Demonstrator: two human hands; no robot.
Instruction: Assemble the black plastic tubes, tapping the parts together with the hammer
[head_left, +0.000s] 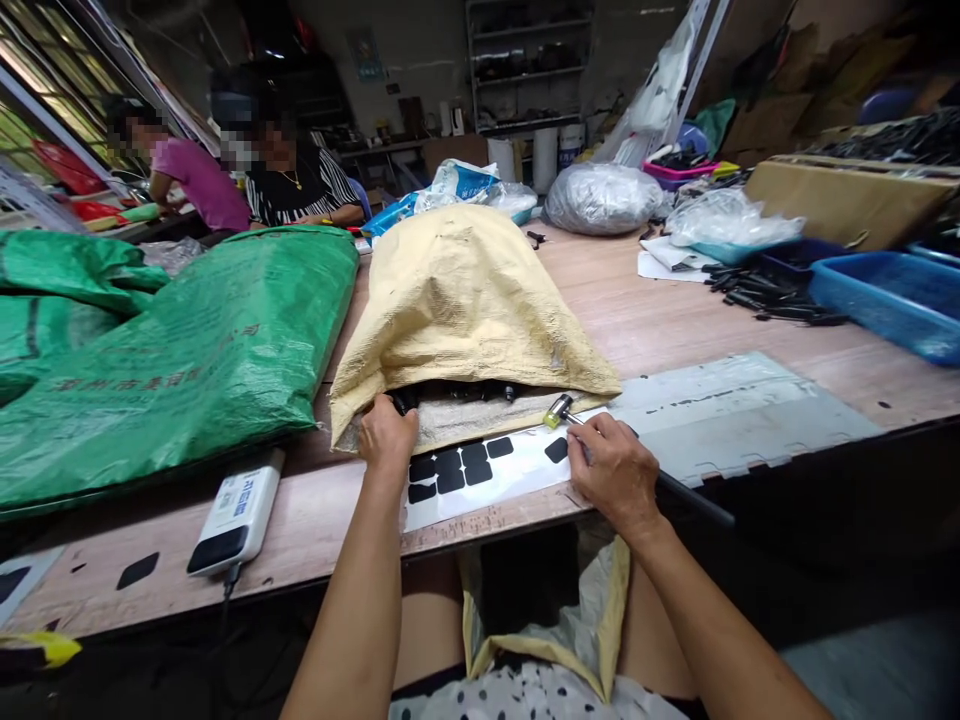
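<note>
A cream woven sack (465, 300) lies on the table before me, its mouth towards me with dark parts (484, 391) showing inside. My left hand (388, 435) is at the left side of that mouth, fingers curled and partly hidden; a black piece (405, 400) shows beside them, and I cannot tell what they grip. In my right hand (613, 470) is a small hammer (559, 410), closed around its handle. Its head with a yellow face rests near the sack's lip, and the black handle end points right. Beneath lies a white sheet (525, 473) with black rounded patches (450, 470).
Green sacks (225, 350) fill the left. A white power bank (238, 515) with a cable sits near the edge. To the right are a grey plate (735, 410), black parts (772, 295) and a blue tray (892, 300). An open bag (544, 640) is between my legs. Two people sit behind.
</note>
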